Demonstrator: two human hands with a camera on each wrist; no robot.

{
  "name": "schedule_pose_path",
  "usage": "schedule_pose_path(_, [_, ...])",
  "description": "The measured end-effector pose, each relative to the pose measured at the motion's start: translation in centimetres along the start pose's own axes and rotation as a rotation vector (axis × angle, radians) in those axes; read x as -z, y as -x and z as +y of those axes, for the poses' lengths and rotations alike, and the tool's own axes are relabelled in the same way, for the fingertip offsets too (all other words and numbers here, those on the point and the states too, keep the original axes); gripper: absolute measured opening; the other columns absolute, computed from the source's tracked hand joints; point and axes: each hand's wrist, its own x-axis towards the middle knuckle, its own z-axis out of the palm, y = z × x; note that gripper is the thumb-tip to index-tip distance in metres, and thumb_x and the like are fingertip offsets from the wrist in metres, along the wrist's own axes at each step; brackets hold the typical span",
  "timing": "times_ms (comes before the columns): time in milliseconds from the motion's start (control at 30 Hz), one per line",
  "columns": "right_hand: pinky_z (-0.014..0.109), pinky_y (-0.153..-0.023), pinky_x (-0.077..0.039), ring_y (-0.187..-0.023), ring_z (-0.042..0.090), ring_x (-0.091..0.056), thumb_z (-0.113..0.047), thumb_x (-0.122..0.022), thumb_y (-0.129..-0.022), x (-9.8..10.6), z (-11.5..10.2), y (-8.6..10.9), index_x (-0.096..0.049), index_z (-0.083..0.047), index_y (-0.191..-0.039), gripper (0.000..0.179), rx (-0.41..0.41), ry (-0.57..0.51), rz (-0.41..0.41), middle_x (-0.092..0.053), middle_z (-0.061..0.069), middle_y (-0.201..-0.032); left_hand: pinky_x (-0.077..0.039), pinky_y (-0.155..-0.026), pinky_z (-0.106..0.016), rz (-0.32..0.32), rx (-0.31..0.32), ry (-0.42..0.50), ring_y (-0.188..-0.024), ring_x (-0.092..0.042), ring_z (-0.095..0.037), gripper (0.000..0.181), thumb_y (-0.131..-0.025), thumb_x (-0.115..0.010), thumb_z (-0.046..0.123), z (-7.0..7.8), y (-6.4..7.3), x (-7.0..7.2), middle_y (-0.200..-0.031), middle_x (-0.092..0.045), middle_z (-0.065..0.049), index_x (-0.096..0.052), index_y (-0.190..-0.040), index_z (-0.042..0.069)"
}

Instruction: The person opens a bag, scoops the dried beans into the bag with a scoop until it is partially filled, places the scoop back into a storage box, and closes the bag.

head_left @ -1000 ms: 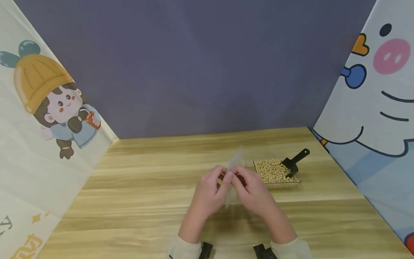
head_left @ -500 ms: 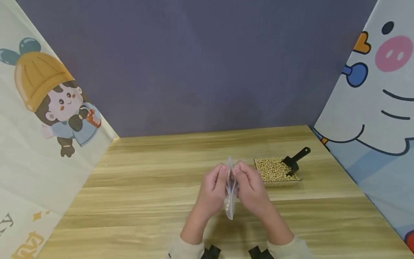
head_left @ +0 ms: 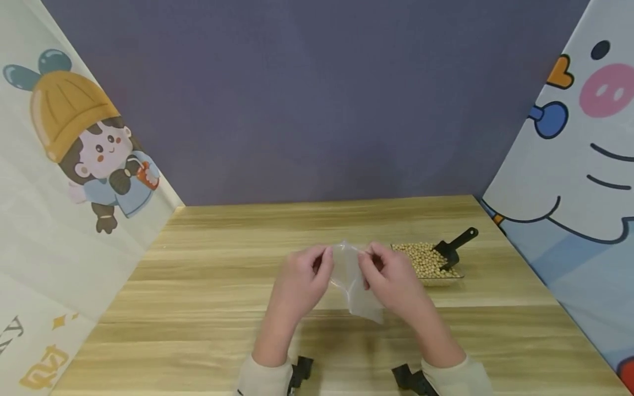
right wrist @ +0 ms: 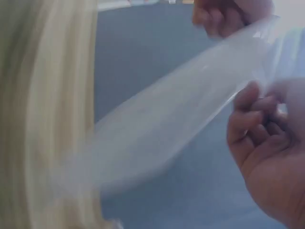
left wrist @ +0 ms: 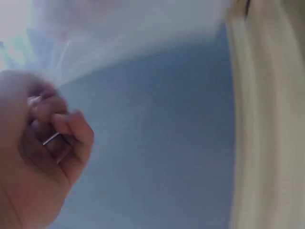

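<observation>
Between my two hands a clear plastic bag (head_left: 364, 302) is stretched at its top edge, its body hanging down toward the person and a little to the right. My left hand (head_left: 303, 278) pinches one side of the mouth between thumb and curled fingers. The opposite side is pinched by my right hand (head_left: 391, 275), just left of the bean box. In the right wrist view the bag (right wrist: 157, 114) shows as a long blurred translucent sheet running down from the fingers. Nothing shows inside it.
A clear box (head_left: 438, 282) of yellowish soybeans (head_left: 421, 258) stands right of my right hand. A black scoop (head_left: 449, 253) is stuck in the beans, handle toward the back right. The wood-grain table (head_left: 198, 308) meets a dark wall (head_left: 317, 99) behind.
My hands have drawn apart, the left one moving left, so the bag's mouth is spread wider. Its body has turned from edge-on to facing the head camera.
</observation>
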Motion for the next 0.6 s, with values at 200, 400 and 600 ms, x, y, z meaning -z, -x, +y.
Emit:
schedule_pose_path(200, [0.023, -0.053, -0.049, -0.061, 0.005, -0.057, -0.014, -0.06, -0.107, 1.8, -0.2, 0.0, -0.061, -0.012, -0.084, 0.023, -0.007, 0.11, -0.012, -0.061, -0.004, -0.068, -0.06, -0.066, -0.026, 0.06, -0.185, -0.195, -0.075, -0.069, -0.014, 0.025, -0.105, -0.068, 0.031, -0.4, -0.4, 0.7, -0.085, -0.076, -0.001, -0.075, -0.094, 0.01])
schedule_pose_path(400, [0.024, -0.045, -0.048, -0.053, 0.008, -0.056, -0.013, -0.069, -0.104, 1.4, -0.8, 0.4, -0.062, -0.009, -0.085, 0.021, -0.015, -0.085, 0.122, -0.064, 0.001, -0.066, -0.054, -0.112, -0.057, -0.136, -0.186, 0.168, -0.148, -0.05, -0.033, 0.075, -0.087, -0.077, 0.065, 0.1, 0.5, -0.2, -0.165, -0.045, -0.01, -0.057, -0.143, 0.019])
schedule_pose_path(600, [0.021, -0.046, -0.049, -0.054, 0.002, -0.055, 0.002, -0.069, -0.099, 1.4, -0.3, 0.2, -0.067, -0.006, -0.102, 0.009, 0.202, -0.083, 0.195, -0.07, 0.002, -0.073, -0.052, -0.116, -0.055, -0.119, -0.351, 0.088, -0.155, -0.043, -0.04, 0.047, -0.081, -0.091, 0.03, -0.1, 0.6, -0.4, -0.17, -0.036, -0.018, -0.069, -0.121, 0.018])
